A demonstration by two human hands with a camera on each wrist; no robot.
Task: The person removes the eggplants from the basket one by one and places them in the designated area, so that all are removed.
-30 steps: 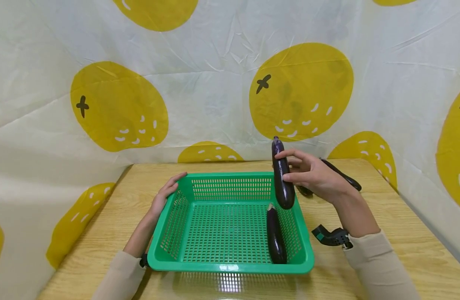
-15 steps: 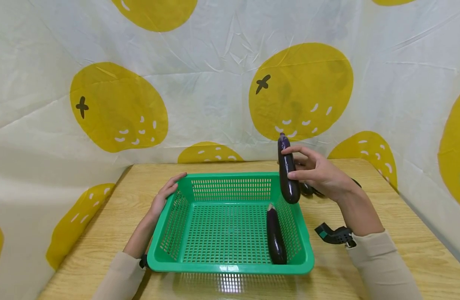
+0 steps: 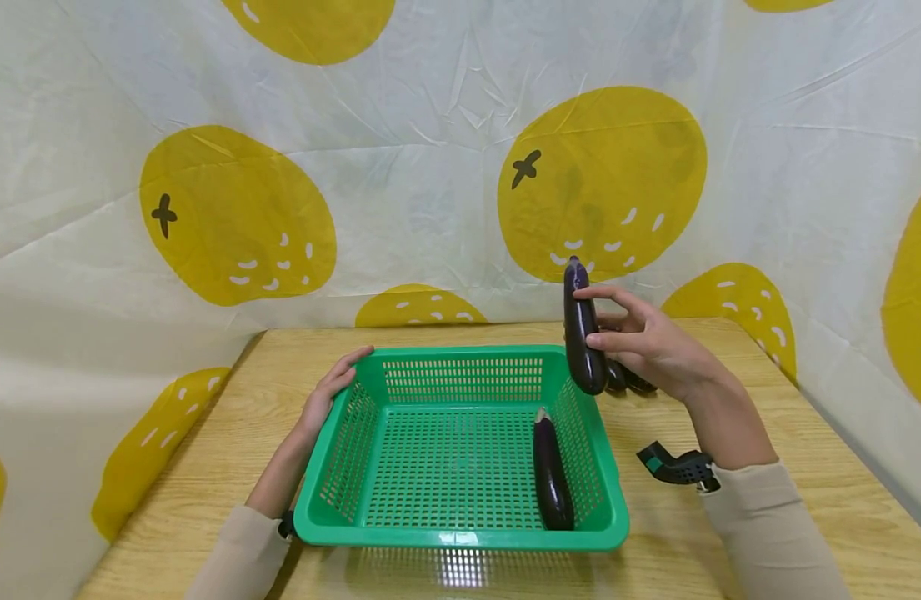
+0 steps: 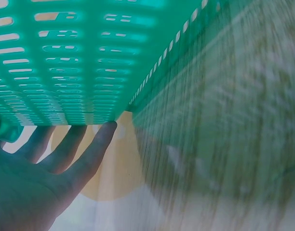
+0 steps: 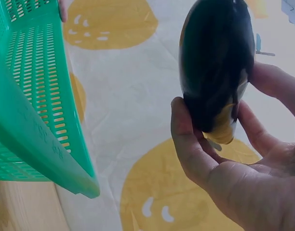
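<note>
My right hand (image 3: pixel 658 346) grips a glossy dark eggplant (image 3: pixel 583 342), held nearly upright above the far right corner of the green basket (image 3: pixel 460 537). The right wrist view shows the thumb and fingers around that eggplant (image 5: pixel 217 57). My left hand (image 3: pixel 332 392) rests on the basket's left rim near the far corner. Straight fingers of the left hand (image 4: pixel 65 163) touch the basket's outer side in the left wrist view. Inside the basket, a second eggplant (image 3: pixel 553 479) lies along the right wall, stem end away from me.
More eggplants (image 3: pixel 631 379) lie on the wooden table (image 3: pixel 738 442) beyond the basket's right side, partly hidden by the right hand. A white cloth (image 3: pixel 422 200) with yellow fruit prints hangs behind the table and along its sides.
My right hand has moved right and slightly up with the held eggplant, from over the basket's right wall toward its far right corner. The left hand, basket and eggplant inside stay put.
</note>
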